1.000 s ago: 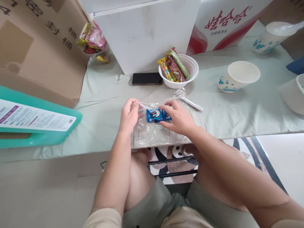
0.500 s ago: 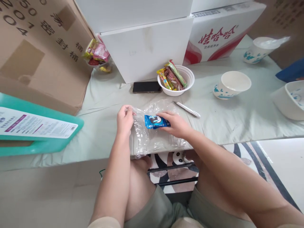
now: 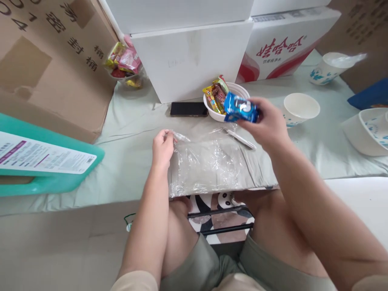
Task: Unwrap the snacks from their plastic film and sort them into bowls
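Observation:
My right hand (image 3: pixel 266 123) grips a blue snack packet (image 3: pixel 241 108), holding it up over the near right side of a white plastic bowl (image 3: pixel 240 89). Wrapped snack bars (image 3: pixel 215 97) in yellow, brown and green lie in that bowl, partly hidden by the packet. With its fingers pinched, my left hand (image 3: pixel 163 147) holds a corner of a clear plastic bag (image 3: pixel 203 165). The bag lies spread flat along the table's near edge. A white pen-shaped tool (image 3: pixel 241 139) rests across the bag's right corner, below my right hand.
A black phone (image 3: pixel 188 109) lies left of the bowl. Paper cups stand to the right, one cup (image 3: pixel 301 108) partly behind my right hand. White boxes (image 3: pixel 194 60) line the back. A green jug (image 3: pixel 51 161) and a cardboard box (image 3: pixel 51 76) are at left; a bag of sweets (image 3: pixel 125 62) sits behind.
My right hand has lifted the blue packet off the clear bag and carried it right and away from me to the bowl. My left hand stays on the bag's corner.

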Demonstrator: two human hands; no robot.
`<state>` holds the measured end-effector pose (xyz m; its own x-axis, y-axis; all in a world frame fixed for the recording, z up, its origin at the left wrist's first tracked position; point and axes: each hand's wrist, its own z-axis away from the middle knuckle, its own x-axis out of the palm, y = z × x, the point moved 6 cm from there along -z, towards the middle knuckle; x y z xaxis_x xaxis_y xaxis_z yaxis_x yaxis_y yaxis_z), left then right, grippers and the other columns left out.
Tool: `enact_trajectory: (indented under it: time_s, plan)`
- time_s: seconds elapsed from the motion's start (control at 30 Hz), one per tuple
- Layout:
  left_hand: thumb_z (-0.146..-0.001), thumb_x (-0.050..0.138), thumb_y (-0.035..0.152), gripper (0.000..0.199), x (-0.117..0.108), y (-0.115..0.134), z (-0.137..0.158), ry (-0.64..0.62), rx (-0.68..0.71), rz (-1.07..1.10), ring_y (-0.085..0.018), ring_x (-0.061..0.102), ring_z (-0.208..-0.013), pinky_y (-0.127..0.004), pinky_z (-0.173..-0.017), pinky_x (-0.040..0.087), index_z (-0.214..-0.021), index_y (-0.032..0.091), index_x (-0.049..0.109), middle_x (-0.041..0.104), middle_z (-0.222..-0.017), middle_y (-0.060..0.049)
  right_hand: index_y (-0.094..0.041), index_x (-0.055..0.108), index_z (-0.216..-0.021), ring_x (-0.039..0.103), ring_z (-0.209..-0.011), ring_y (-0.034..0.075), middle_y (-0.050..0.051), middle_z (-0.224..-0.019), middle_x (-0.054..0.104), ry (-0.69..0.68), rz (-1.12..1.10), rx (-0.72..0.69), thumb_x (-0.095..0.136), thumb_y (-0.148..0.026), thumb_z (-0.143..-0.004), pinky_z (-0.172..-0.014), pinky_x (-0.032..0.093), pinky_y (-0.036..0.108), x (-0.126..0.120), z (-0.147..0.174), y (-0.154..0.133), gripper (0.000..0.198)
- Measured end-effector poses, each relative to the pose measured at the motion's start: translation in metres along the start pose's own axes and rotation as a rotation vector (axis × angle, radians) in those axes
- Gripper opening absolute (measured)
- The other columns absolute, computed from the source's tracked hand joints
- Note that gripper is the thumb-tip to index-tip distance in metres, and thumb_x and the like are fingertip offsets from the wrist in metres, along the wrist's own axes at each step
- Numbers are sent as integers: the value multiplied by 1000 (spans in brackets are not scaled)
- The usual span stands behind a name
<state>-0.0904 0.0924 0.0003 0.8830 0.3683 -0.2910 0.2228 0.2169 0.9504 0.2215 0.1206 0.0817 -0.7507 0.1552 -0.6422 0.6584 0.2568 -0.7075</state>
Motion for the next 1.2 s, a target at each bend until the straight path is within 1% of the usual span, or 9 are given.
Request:
enact_trajectory:
  time_s: [0.17, 0.37, 0.5, 0.57, 0.7, 0.83, 0.93, 1.07, 1.2]
  plan:
    - [-81, 55, 22, 9, 5, 5, 2, -58, -4, 20, -11, 51, -57, -22, -49, 35, -76, 20, 61, 62, -70, 1, -26, 42, -148, 52, -127, 39, 16, -138, 53, -29, 298, -126, 75, -31, -80, -101, 46, 58, 11, -49, -5, 76]
    - [-80, 63, 22, 7, 6, 5, 5, -119, -78, 180, -12, 60, -69, -20, -55, 44, -74, 19, 62, 63, -73, 0, -28, 38, -147, 51, -133, 35, 15, -143, 52, 86, 165, -109, 63, -32, -88, -109, 42, 60, 12, 29, 1, 64]
    - [-78, 74, 35, 20, 11, 17, 16, -293, -22, 481, -15, 70, -84, -25, -68, 56, -78, 20, 60, 72, -90, -3, -30, 37, -146, 49, -137, 35, 13, -148, 51, 22, -47, -12, 74, -34, -77, -110, 43, 58, 28, 58, 21, 78]
    - [-75, 79, 40, 27, 12, 22, 23, -395, -23, 591, -18, 73, -86, -29, -70, 59, -79, 21, 59, 74, -92, -3, -29, 47, -137, 54, -132, 34, 12, -139, 59, -12, -129, 50, 77, -33, -73, -109, 45, 55, 37, 55, 29, 71]
    - [-71, 82, 42, 31, 6, 27, 29, -464, -32, 693, -20, 75, -81, -34, -71, 62, -80, 23, 60, 77, -88, -1, -23, 60, -90, 67, -96, 25, 6, -95, 69, -64, -308, 233, 68, -38, -81, -96, 53, 49, 49, 43, 37, 20]
    - [-73, 80, 38, 25, -3, 25, 26, -425, -37, 754, -21, 77, -81, -36, -72, 63, -78, 23, 61, 78, -86, 0, -26, 56, -101, 66, -98, 20, 4, -107, 66, 4, -589, 246, 73, -36, -77, -93, 54, 41, 49, 40, 34, 31]
    - [-77, 76, 37, 20, -6, 23, 23, -401, -65, 773, -22, 77, -80, -39, -74, 63, -78, 23, 62, 77, -85, 1, -30, 54, -120, 67, -99, 21, 5, -120, 63, -110, -667, 310, 80, -32, -71, -87, 57, 38, 57, 41, 35, 56]
    - [-79, 72, 40, 17, -8, 20, 17, -359, -90, 779, -22, 77, -85, -40, -80, 62, -81, 25, 64, 78, -90, 1, -22, 63, -90, 66, -76, 18, 4, -87, 66, -240, -588, 464, 78, -36, -73, -66, 55, 32, 69, 45, 44, 26]
    - [-74, 73, 56, 36, -5, 16, 7, -307, -63, 767, -28, 72, -111, -38, -84, 61, -93, 25, 71, 76, -119, -4, -24, 56, -82, 68, -69, 15, -1, -78, 64, -45, -661, 475, 75, -36, -76, -62, 54, 27, 66, 39, 51, 24]
